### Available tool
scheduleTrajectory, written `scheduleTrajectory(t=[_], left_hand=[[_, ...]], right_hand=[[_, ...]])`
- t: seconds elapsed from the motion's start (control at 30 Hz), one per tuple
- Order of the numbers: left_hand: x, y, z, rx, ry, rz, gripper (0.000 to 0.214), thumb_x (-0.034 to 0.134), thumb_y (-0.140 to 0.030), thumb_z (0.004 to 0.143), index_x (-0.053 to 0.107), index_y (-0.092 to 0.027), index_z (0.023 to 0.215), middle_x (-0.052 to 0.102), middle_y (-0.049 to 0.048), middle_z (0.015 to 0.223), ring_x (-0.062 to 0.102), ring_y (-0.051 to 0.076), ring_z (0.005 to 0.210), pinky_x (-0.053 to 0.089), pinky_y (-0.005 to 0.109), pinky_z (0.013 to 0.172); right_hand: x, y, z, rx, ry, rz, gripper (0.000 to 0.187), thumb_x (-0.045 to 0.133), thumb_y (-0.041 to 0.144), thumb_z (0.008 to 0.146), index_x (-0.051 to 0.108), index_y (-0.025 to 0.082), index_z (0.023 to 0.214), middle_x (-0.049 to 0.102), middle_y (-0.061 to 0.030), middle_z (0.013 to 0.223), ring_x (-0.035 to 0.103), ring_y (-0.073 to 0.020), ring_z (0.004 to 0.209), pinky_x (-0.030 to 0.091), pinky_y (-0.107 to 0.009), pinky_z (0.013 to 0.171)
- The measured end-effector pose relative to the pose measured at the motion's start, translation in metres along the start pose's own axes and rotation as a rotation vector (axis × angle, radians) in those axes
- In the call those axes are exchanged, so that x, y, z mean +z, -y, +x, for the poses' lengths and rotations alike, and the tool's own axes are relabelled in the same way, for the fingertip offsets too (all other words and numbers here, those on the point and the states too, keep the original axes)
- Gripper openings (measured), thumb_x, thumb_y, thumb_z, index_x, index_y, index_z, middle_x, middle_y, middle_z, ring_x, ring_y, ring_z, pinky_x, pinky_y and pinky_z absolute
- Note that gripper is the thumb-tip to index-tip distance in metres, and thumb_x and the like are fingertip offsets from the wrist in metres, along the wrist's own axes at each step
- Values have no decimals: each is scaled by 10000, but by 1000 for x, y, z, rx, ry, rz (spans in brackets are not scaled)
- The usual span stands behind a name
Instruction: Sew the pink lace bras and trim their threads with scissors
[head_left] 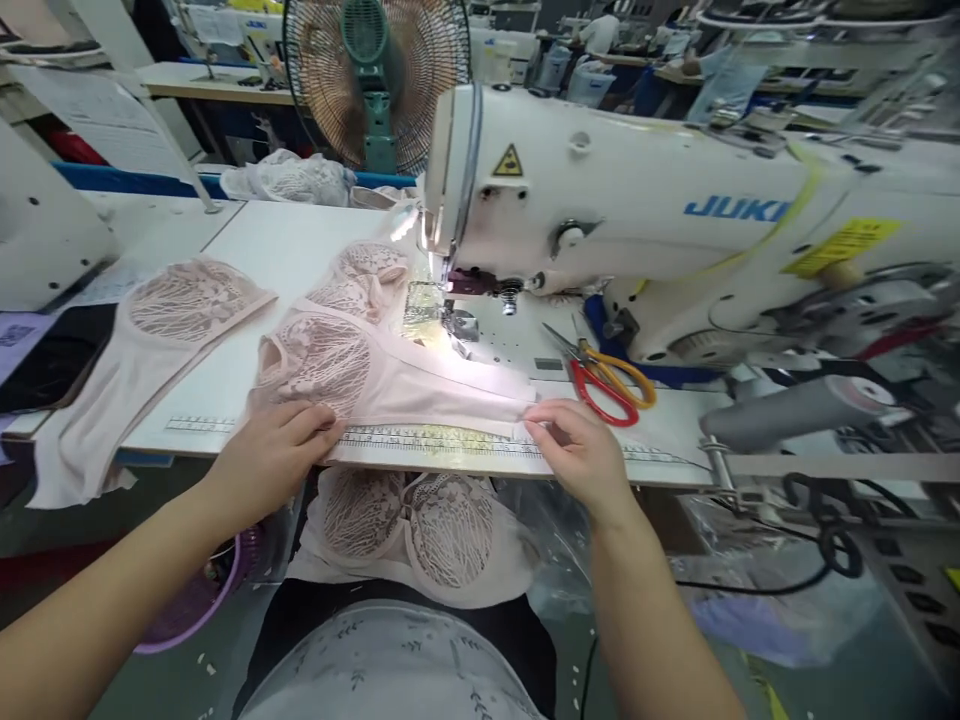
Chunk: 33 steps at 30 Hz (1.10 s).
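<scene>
You have the pale pink bra (442, 395) flat on the white worktop (259, 228), its band running left to right along the printed scale (450, 443) at the near edge. Your right hand (589, 455) pinches the band's right end between thumb and forefinger. Your left hand (274, 450) lies at the near edge of the cups, fingers bent and touching the fabric; whether they truly grip it, you cannot tell from here. The far part of the bra reaches up beside the lit needle area of the sewing machine (637, 180).

The step in hand looks like drawing the band straight against the scale, perhaps to check its length. The next move seems to call for even, light tension, the left end steady and the right end level with the marks, since stretchy cloth could give a false reading.

The scissors (583, 353) lie just beyond your right hand, another bra (454, 530) rests on your lap, and a single-cup piece (187, 300) is at the left.
</scene>
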<state>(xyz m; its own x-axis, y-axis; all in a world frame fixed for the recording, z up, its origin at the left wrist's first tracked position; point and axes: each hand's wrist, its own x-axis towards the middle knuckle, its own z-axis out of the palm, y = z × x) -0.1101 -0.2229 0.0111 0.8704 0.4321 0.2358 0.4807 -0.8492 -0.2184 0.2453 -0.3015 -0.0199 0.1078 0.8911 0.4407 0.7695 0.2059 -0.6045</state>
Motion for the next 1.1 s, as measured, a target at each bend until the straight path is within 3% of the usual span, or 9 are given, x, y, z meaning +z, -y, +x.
scheduleTrajectory(t=[0.27, 0.43, 0.6, 0.83, 0.93, 1.1], left_hand=[[2, 7, -1, 20, 8, -36, 466, 362, -24, 765, 616, -171, 1126, 636, 120, 1061, 591, 312, 948, 505, 458, 774], [10, 15, -5, -26, 20, -121, 510, 322, -93, 757, 600, -251, 1155, 621, 96, 1087, 595, 340, 940, 478, 490, 773], [15, 21, -5, 26, 44, -147, 443, 375, -202, 775, 589, -225, 1162, 607, 109, 1101, 590, 359, 935, 488, 538, 775], [-1, 7, 9, 28, -65, -115, 327, 379, -130, 860, 646, -232, 1017, 657, 79, 955, 613, 228, 812, 503, 348, 668], [2, 5, 12, -30, -31, -162, 265, 416, -158, 898, 660, -183, 997, 660, 90, 951, 608, 212, 855, 497, 344, 740], [8, 5, 18, -129, 4, -222, 281, 393, -209, 935, 658, -116, 931, 658, 103, 889, 600, 204, 827, 480, 324, 721]], right_hand=[[-3, 0, 3, -146, 139, 84, 270, 464, 153, 872, 673, 257, 1008, 714, -35, 988, 609, -202, 958, 488, -392, 861], [-5, -2, 5, -168, 171, 103, 314, 454, 120, 867, 662, 270, 1048, 714, -18, 1005, 595, -192, 978, 483, -397, 864], [-6, -3, 5, -175, 210, 111, 283, 466, 133, 880, 665, 271, 1025, 720, -1, 939, 600, -175, 955, 486, -364, 857], [-5, -3, 0, -223, 197, 58, 201, 496, 193, 888, 680, 216, 964, 721, -57, 955, 609, -217, 923, 492, -389, 821], [-2, -6, -1, -209, 205, 50, 182, 507, 223, 886, 678, 235, 945, 719, -58, 944, 621, -221, 907, 493, -400, 820], [0, -7, 1, -229, 210, 57, 163, 529, 256, 867, 679, 242, 929, 719, -58, 903, 636, -225, 894, 509, -397, 811]])
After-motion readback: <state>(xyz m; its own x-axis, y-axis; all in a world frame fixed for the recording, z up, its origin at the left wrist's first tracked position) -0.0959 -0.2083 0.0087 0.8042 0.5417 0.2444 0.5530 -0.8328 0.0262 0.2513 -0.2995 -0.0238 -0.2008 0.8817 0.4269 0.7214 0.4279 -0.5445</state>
